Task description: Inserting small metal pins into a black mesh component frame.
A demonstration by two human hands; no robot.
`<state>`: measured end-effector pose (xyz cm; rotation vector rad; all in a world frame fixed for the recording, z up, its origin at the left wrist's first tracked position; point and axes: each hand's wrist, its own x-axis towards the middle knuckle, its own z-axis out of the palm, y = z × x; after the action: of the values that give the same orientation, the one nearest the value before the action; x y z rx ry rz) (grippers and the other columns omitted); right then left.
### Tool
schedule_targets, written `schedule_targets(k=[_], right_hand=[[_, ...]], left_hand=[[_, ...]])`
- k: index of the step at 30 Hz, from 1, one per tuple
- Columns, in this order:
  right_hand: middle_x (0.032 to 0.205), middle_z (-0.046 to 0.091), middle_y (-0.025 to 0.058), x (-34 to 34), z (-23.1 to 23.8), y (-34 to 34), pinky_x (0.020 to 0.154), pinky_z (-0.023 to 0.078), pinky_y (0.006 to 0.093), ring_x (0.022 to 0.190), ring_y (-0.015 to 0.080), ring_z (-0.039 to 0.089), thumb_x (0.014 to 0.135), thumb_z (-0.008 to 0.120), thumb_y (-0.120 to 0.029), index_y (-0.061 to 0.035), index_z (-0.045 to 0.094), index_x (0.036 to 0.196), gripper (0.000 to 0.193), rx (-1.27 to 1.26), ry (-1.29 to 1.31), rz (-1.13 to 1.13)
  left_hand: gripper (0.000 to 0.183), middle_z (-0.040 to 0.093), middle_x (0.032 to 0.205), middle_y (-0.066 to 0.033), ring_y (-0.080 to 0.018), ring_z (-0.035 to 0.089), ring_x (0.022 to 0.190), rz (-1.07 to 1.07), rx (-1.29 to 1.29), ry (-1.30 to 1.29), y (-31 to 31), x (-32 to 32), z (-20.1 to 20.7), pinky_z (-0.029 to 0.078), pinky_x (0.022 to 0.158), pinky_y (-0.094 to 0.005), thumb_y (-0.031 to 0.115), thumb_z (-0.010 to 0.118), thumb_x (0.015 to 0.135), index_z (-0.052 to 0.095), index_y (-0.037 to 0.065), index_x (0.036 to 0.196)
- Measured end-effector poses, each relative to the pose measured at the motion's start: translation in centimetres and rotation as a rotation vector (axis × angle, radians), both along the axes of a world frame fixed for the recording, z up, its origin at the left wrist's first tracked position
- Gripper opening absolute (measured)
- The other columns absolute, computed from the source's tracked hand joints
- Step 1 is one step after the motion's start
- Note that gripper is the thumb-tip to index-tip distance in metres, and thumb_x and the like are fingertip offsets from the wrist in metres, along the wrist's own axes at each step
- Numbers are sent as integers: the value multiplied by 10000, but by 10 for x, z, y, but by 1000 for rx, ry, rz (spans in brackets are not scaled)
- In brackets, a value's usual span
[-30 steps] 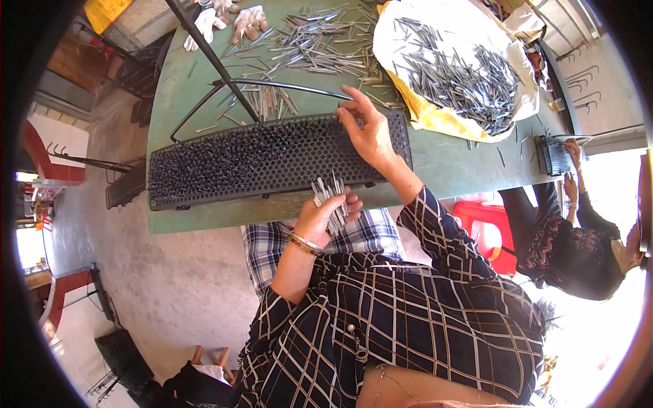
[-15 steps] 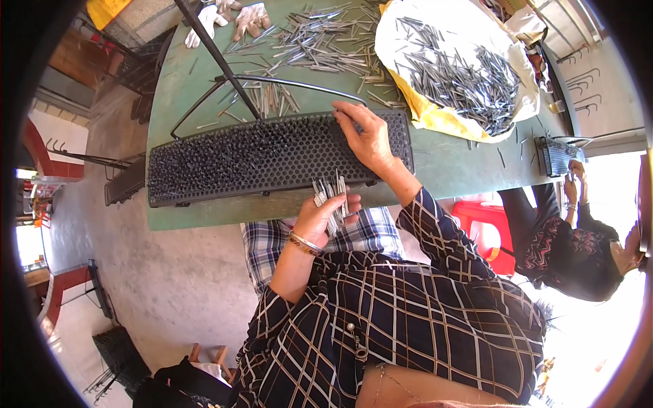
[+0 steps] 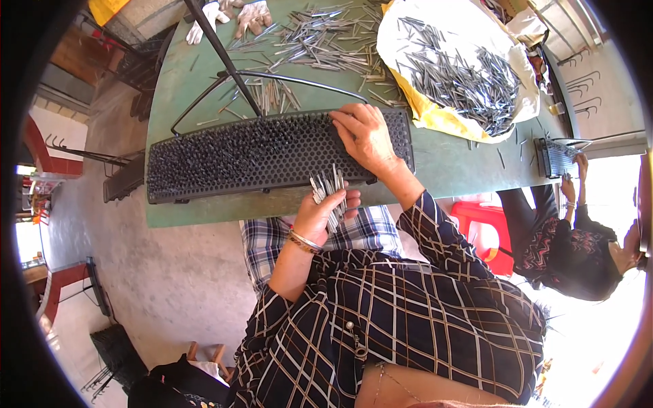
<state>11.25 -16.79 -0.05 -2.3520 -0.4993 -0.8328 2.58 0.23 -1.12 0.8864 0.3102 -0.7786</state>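
A long black perforated rack [image 3: 309,160] lies along the near edge of the green table. Its left part is packed with upright dark rods, while bare holes show toward the right. My right hand [image 3: 368,139] is over the right part of the rack, fingers bent together at the far rows; whatever is between the fingertips is hidden. Below the rack's front edge, my left hand [image 3: 318,212] is closed around a bundle of thin metal rods [image 3: 336,182], their ends fanned upward.
A white-and-yellow sack [image 3: 422,112] spread open at the far right holds many rods. Loose rods [image 3: 316,44] and work gloves [image 3: 253,19] lie at the back. A black metal frame [image 3: 228,64] rises behind the rack. Beside a red stool [image 3: 484,228], another person works at a second rack [image 3: 558,158].
My right hand has shifted slightly on the rack, its fingers curling down more toward the holes. My left hand keeps the bundle in nearly the same place.
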Motion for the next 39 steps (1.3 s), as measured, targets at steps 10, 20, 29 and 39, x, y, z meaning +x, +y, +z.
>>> schedule_targets(k=[10,20,29,39], right_hand=[[827,645,97,-16,16,-1,617,480,296,689,190,615,792,695,-124,-14,684,907,159,340,482,134],[762,669,56,-37,26,1,593,469,228,651,67,569,811,679,-125,28,687,897,176,526,1001,293],[842,694,90,4,22,35,677,502,250,749,110,630,825,689,-156,5,670,977,222,647,505,70],[856,675,96,12,23,41,641,495,277,715,168,639,817,671,-117,-45,678,980,179,437,391,126]], left_hand=[[263,640,1024,-170,-246,648,916,76,-11,-34,1,0,3,562,721,-360,99,582,890,545,-15,1124],[215,642,1020,-181,-261,652,908,176,3,-56,-1,0,12,575,722,-361,92,582,890,567,-13,1077],[233,637,1025,-190,-261,653,897,158,-8,-47,5,-2,3,570,708,-362,94,594,882,550,-12,1084],[245,639,1026,-176,-255,654,900,152,-37,-25,10,-3,-1,563,700,-358,99,594,882,544,-10,1096]])
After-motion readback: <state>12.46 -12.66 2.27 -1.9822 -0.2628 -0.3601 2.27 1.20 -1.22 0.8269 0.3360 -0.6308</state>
